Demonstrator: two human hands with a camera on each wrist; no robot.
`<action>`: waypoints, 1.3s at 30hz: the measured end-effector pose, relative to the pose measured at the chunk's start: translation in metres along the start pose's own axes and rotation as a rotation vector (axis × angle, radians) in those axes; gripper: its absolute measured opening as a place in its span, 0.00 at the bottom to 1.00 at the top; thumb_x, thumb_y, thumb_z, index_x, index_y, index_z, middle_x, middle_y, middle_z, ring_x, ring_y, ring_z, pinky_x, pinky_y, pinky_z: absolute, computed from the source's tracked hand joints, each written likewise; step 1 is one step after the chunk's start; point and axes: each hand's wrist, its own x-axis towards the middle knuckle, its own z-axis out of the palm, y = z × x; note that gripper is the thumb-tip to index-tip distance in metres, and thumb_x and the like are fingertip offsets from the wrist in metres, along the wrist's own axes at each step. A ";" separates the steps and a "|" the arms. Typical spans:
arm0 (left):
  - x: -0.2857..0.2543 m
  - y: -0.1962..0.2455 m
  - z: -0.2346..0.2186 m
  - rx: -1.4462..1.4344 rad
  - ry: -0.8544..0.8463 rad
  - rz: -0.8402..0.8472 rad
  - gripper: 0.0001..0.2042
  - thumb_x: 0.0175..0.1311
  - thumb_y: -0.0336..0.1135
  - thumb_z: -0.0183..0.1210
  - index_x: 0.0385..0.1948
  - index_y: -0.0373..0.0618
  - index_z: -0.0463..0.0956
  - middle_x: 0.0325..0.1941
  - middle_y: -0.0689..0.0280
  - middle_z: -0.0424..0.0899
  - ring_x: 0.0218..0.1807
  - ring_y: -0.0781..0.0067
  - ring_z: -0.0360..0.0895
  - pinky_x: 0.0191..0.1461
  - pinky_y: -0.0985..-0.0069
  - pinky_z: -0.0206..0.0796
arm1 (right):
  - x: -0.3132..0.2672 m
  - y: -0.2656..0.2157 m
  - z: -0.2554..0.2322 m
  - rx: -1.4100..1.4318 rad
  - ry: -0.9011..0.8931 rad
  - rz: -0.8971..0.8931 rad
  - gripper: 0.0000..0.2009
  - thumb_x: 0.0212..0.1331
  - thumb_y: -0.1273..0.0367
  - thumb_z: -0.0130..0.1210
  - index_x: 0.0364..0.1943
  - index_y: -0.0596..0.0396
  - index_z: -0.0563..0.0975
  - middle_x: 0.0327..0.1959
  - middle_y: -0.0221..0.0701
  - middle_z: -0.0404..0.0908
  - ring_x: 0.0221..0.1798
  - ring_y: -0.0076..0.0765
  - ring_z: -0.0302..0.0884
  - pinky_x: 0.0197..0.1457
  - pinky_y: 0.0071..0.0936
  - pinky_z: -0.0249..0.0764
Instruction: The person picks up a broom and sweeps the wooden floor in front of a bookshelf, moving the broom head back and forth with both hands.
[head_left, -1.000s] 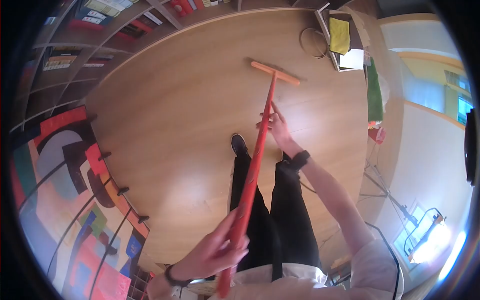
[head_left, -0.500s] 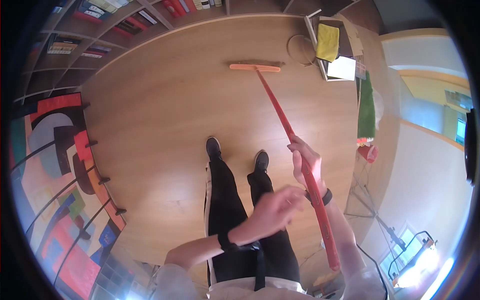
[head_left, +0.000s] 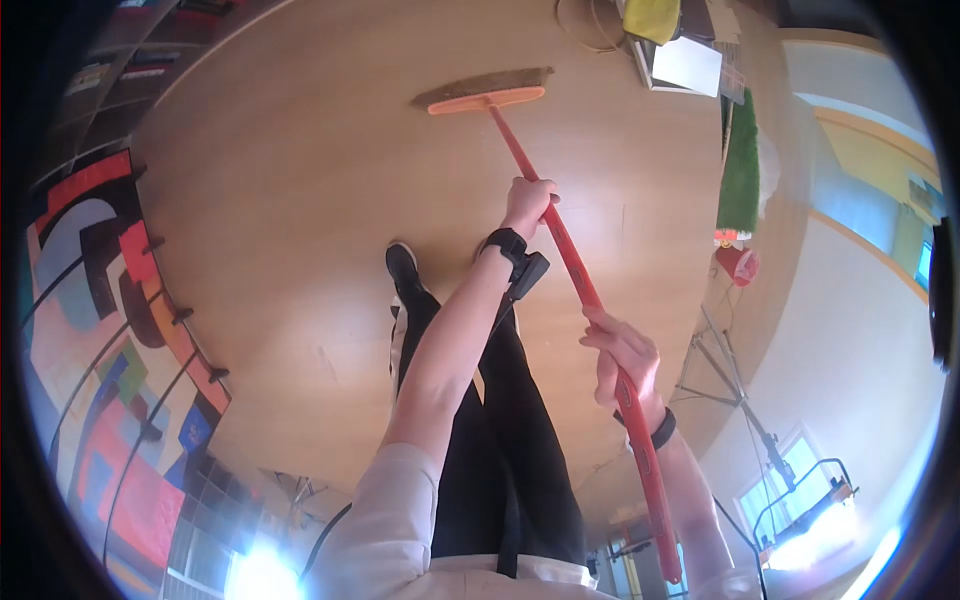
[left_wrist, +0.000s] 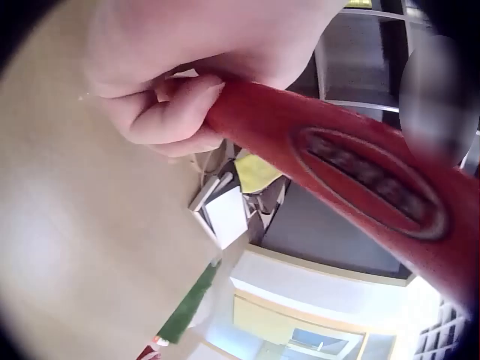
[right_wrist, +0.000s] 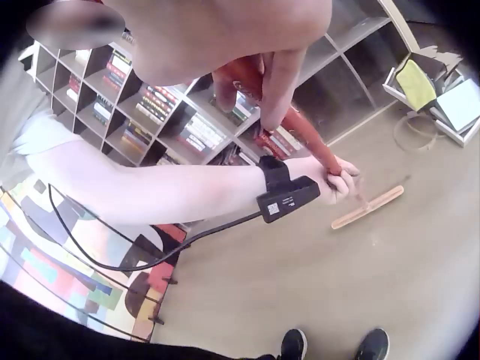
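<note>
A broom with a red handle (head_left: 575, 262) slants across the head view, its orange head (head_left: 487, 99) and brown bristles (head_left: 500, 80) at the floor. My left hand (head_left: 530, 203) grips the handle low down, not far from the head. Higher on the handle, my right hand (head_left: 628, 360) holds it, and the handle's end reaches past the right wrist. Curled left fingers (left_wrist: 176, 112) wrap the red handle in the left wrist view. Fingers of the right hand (right_wrist: 281, 86) pass round it in the right wrist view.
Bookshelves (right_wrist: 206, 131) line one wall. A box (right_wrist: 457, 112) holding a yellow cloth and a white sheet stands near a hoop (right_wrist: 415, 133) on the floor. Colourful painted panels (head_left: 110, 380) stand at left. A lamp on a stand (head_left: 815, 525) is at right. Two shoes (head_left: 402, 268) are below.
The left hand let go of the handle's upper end, crossed over and took hold lower down. The right hand now holds the upper part. The broom head moved left, and its bristles show more.
</note>
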 end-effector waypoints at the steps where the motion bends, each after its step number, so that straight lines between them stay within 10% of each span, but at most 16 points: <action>1: 0.001 -0.012 0.003 0.031 0.051 0.003 0.15 0.52 0.35 0.55 0.35 0.32 0.66 0.20 0.61 0.77 0.19 0.70 0.75 0.15 0.75 0.63 | -0.007 -0.003 -0.005 0.006 -0.011 0.005 0.08 0.39 0.83 0.46 0.26 0.61 0.74 0.42 0.45 0.80 0.28 0.41 0.79 0.30 0.28 0.76; 8: -0.039 -0.056 0.012 0.131 0.076 -0.103 0.14 0.50 0.32 0.55 0.34 0.31 0.67 0.24 0.56 0.78 0.23 0.67 0.78 0.15 0.72 0.66 | -0.047 -0.035 -0.027 0.003 -0.156 0.118 0.09 0.37 0.82 0.49 0.27 0.62 0.75 0.44 0.44 0.79 0.30 0.43 0.79 0.32 0.29 0.76; 16: -0.068 0.015 0.010 0.052 0.192 0.122 0.08 0.54 0.34 0.52 0.23 0.38 0.69 0.17 0.63 0.73 0.15 0.71 0.71 0.14 0.74 0.61 | -0.044 -0.064 -0.023 0.008 0.054 0.134 0.14 0.60 0.63 0.49 0.36 0.64 0.75 0.46 0.49 0.78 0.36 0.45 0.82 0.38 0.32 0.78; 19: -0.029 0.037 -0.012 0.125 0.130 0.151 0.15 0.56 0.36 0.52 0.34 0.28 0.67 0.29 0.48 0.79 0.28 0.56 0.81 0.24 0.66 0.73 | -0.038 -0.071 -0.007 0.054 0.143 0.113 0.21 0.62 0.55 0.48 0.39 0.65 0.75 0.48 0.52 0.76 0.42 0.50 0.81 0.44 0.36 0.77; 21: 0.022 0.024 -0.025 0.184 0.231 0.291 0.10 0.55 0.34 0.51 0.18 0.40 0.69 0.15 0.64 0.73 0.16 0.72 0.72 0.15 0.72 0.60 | -0.036 -0.069 0.013 0.008 0.217 0.126 0.21 0.62 0.55 0.48 0.40 0.64 0.75 0.48 0.52 0.76 0.45 0.52 0.79 0.48 0.38 0.76; 27: 0.032 0.059 -0.070 0.136 0.176 0.232 0.09 0.54 0.33 0.52 0.19 0.38 0.71 0.16 0.64 0.74 0.17 0.71 0.73 0.17 0.72 0.62 | -0.015 -0.069 0.082 -0.043 0.206 0.261 0.16 0.62 0.64 0.46 0.39 0.66 0.76 0.48 0.52 0.77 0.44 0.50 0.80 0.46 0.34 0.76; 29: 0.039 0.049 -0.079 0.303 0.142 0.166 0.16 0.52 0.35 0.56 0.38 0.31 0.69 0.30 0.49 0.81 0.33 0.51 0.81 0.35 0.64 0.75 | -0.027 -0.064 0.097 -0.121 0.213 0.251 0.14 0.60 0.68 0.45 0.36 0.66 0.77 0.46 0.52 0.78 0.40 0.49 0.82 0.42 0.31 0.77; 39: 0.012 -0.062 -0.073 0.582 0.269 0.142 0.15 0.45 0.30 0.57 0.36 0.32 0.72 0.37 0.43 0.80 0.44 0.44 0.78 0.50 0.59 0.71 | -0.102 -0.101 0.063 -0.176 0.083 0.304 0.11 0.49 0.74 0.46 0.32 0.63 0.79 0.42 0.50 0.81 0.36 0.45 0.83 0.36 0.29 0.76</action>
